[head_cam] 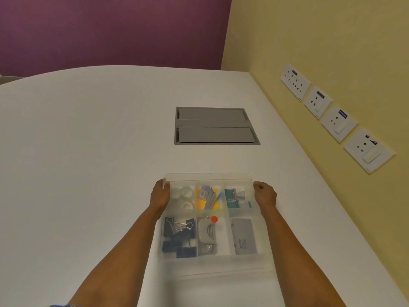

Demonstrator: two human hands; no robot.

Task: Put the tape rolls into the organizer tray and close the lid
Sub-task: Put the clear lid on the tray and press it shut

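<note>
Gripping clear lid [208, 177], left hand [159, 196], right hand [265, 194]

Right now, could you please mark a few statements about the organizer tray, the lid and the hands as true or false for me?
1. The tape rolls lie in the far-left compartment of the organizer tray. True.
2. The clear lid lies flat on the table beside the tray. False: both hands hold it over the tray's far end.
3. The left hand grips the lid's left edge and the right hand its right edge. True.
4. The binder clips sit in the far-right compartment. False: they are in the near-left one.
5. Sockets line the yellow wall. True.
</note>
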